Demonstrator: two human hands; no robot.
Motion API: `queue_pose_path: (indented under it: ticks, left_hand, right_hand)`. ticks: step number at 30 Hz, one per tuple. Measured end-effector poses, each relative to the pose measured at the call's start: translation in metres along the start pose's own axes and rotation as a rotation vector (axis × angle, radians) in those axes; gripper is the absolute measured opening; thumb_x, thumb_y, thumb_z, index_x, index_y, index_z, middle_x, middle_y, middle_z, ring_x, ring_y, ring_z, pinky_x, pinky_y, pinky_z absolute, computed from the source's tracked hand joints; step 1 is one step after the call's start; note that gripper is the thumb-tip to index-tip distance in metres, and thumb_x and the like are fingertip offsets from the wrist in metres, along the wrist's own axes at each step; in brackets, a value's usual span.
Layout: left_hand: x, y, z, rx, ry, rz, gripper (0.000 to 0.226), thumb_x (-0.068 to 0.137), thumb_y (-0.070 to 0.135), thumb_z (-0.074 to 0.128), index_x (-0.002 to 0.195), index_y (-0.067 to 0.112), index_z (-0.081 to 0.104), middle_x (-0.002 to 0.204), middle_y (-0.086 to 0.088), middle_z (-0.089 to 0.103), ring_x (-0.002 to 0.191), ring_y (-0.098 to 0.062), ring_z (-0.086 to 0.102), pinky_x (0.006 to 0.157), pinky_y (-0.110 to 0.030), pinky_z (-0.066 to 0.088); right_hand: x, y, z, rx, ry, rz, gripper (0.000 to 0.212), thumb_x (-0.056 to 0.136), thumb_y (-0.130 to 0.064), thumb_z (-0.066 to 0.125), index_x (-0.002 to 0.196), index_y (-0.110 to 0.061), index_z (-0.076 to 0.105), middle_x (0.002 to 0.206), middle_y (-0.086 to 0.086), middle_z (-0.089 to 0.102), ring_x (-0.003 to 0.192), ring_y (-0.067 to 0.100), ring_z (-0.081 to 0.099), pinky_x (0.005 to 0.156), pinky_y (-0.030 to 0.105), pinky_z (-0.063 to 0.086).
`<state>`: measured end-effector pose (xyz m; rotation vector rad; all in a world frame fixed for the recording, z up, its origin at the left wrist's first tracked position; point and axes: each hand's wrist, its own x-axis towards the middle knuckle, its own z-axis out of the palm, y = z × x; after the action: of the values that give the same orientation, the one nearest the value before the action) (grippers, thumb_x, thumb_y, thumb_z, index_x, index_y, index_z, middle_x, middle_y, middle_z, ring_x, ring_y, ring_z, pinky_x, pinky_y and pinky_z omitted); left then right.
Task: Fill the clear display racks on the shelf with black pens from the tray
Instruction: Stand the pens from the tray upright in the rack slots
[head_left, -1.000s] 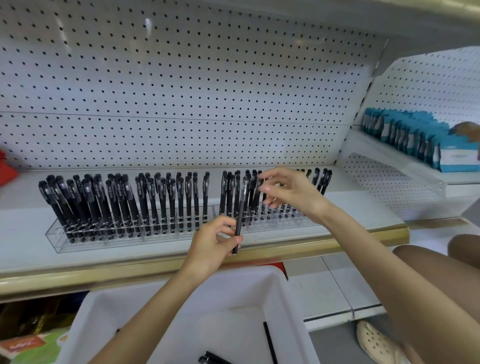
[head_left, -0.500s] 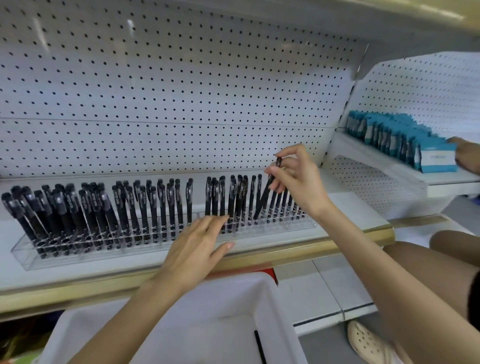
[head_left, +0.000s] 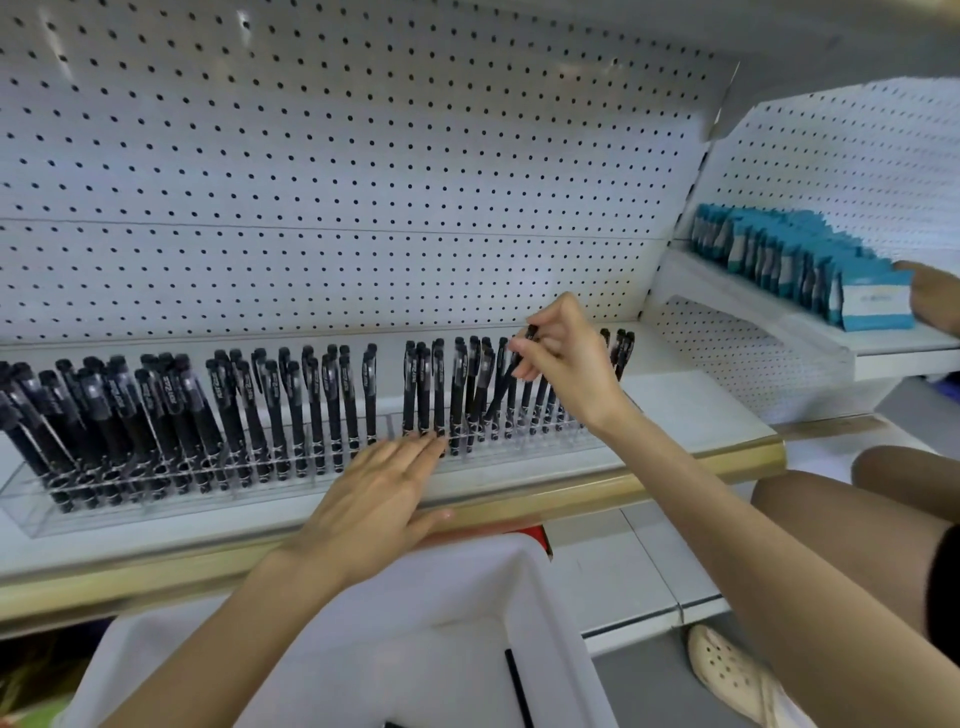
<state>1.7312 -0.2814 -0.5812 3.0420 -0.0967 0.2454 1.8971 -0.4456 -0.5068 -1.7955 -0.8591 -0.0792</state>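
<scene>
A white pegboard (head_left: 337, 182) backs the shelf (head_left: 696, 415), whose front edge is trimmed in tan. Below that edge sits a white tray (head_left: 467, 582), and one loose black pen (head_left: 518, 686) lies along its right wall.

Two clear display racks stand end to end along the shelf front. The left rack (head_left: 130, 506) is packed with upright black pens (head_left: 234, 415), crowded and leaning at its left end. The right rack (head_left: 519, 447) holds a sparser row of pens (head_left: 457, 389). On a neighbouring shelf to the right stands a row of teal boxes (head_left: 789, 260).

The left hand (head_left: 374, 499) lies flat with its fingers straight and together, holding nothing. Its fingertips are at the rack fronts where the two racks meet, and its thumb is over the tan edge.

The right hand (head_left: 566, 358) hovers above the right rack, fingertips pinching the cap end of a tilted pen (head_left: 501, 384), whose lower tip is down among the standing pens.
</scene>
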Motion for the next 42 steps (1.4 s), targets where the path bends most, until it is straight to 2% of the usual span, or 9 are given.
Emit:
queue_pose_path:
  ticks: [4, 7, 10, 13, 19, 25, 31, 37, 42]
  left_hand:
    - [0.001, -0.003, -0.001, -0.046, 0.022, 0.005, 0.084, 0.089, 0.068, 0.026, 0.154, 0.02, 0.005, 0.16, 0.002, 0.015, 0.146, -0.014, 0.015, 0.11, -0.022, -0.004]
    - [0.002, -0.002, -0.003, -0.065, -0.01, -0.012, 0.083, 0.09, 0.065, 0.032, 0.154, 0.022, 0.0, 0.16, 0.004, 0.011, 0.146, -0.011, 0.011, 0.11, -0.021, -0.006]
    - [0.002, -0.001, -0.005, -0.068, -0.034, -0.015, 0.088, 0.083, 0.067, 0.025, 0.154, 0.023, 0.0, 0.16, 0.005, 0.011, 0.146, -0.011, 0.01, 0.109, -0.02, -0.007]
    - [0.002, 0.0, -0.004, -0.07, -0.013, -0.018, 0.086, 0.087, 0.067, 0.03, 0.154, 0.022, 0.001, 0.16, 0.005, 0.011, 0.146, -0.011, 0.01, 0.108, -0.02, -0.007]
    - [0.004, -0.001, -0.004, -0.093, -0.035, -0.01, 0.083, 0.092, 0.063, 0.037, 0.154, 0.022, 0.0, 0.161, 0.005, 0.008, 0.146, -0.011, 0.008, 0.11, -0.02, -0.005]
    - [0.005, -0.004, -0.006, -0.077, -0.059, 0.005, 0.081, 0.094, 0.06, 0.039, 0.154, 0.019, 0.004, 0.161, 0.003, 0.011, 0.146, -0.013, 0.011, 0.117, -0.027, 0.004]
    - [-0.002, -0.001, -0.003, 0.005, -0.067, 0.033, 0.078, 0.096, 0.057, 0.036, 0.154, 0.015, 0.004, 0.162, -0.004, 0.0, 0.149, -0.018, 0.0, 0.114, -0.03, -0.009]
    - [-0.025, 0.001, -0.009, -0.018, -0.004, 0.026, 0.073, 0.096, 0.055, 0.036, 0.154, 0.019, 0.008, 0.162, -0.001, 0.0, 0.148, -0.015, -0.002, 0.117, -0.033, -0.009]
    - [-0.073, 0.004, -0.003, -0.045, -0.002, 0.025, 0.068, 0.098, 0.053, 0.035, 0.153, 0.019, 0.014, 0.161, -0.001, 0.008, 0.148, -0.016, 0.008, 0.119, -0.033, -0.003]
  right_hand:
    - [-0.001, 0.009, 0.007, -0.068, -0.097, 0.031, 0.019, 0.092, -0.013, 0.062, 0.092, -0.02, 0.045, 0.078, 0.015, 0.067, 0.068, 0.019, 0.068, 0.068, 0.031, 0.059]
    - [0.0, 0.012, 0.006, -0.078, -0.036, 0.036, 0.016, 0.089, -0.015, 0.066, 0.095, -0.013, 0.052, 0.085, 0.013, 0.07, 0.07, 0.011, 0.068, 0.072, 0.023, 0.057]
    - [0.001, 0.014, 0.003, -0.099, -0.011, 0.021, 0.013, 0.087, -0.012, 0.068, 0.092, -0.013, 0.056, 0.099, 0.009, 0.066, 0.072, 0.011, 0.068, 0.072, 0.021, 0.056]
    - [0.004, 0.011, 0.001, -0.065, -0.029, 0.062, 0.016, 0.086, -0.009, 0.069, 0.088, -0.02, 0.057, 0.09, 0.004, 0.064, 0.073, 0.02, 0.069, 0.072, 0.026, 0.058]
    - [0.01, 0.006, 0.002, -0.129, -0.071, 0.097, 0.013, 0.084, -0.009, 0.072, 0.095, -0.01, 0.066, 0.089, 0.006, 0.068, 0.075, 0.018, 0.069, 0.075, 0.023, 0.056]
    - [0.002, 0.007, 0.01, -0.277, -0.084, 0.041, 0.026, 0.083, -0.014, 0.074, 0.108, -0.017, 0.069, 0.095, 0.004, 0.067, 0.081, 0.014, 0.067, 0.082, 0.022, 0.055]
    - [-0.002, -0.013, -0.003, -0.249, -0.135, 0.066, 0.04, 0.085, -0.017, 0.073, 0.123, -0.019, 0.06, 0.09, -0.001, 0.065, 0.069, 0.01, 0.069, 0.079, 0.024, 0.055]
    - [-0.031, -0.04, -0.005, -0.435, -0.271, -0.002, 0.039, 0.086, -0.018, 0.071, 0.123, -0.019, 0.061, 0.089, -0.009, 0.058, 0.07, 0.006, 0.063, 0.072, 0.022, 0.055]
    - [-0.088, -0.039, 0.032, -0.525, -0.542, -0.019, 0.038, 0.086, -0.024, 0.071, 0.122, -0.018, 0.062, 0.1, -0.002, 0.062, 0.077, 0.008, 0.062, 0.076, 0.023, 0.051]
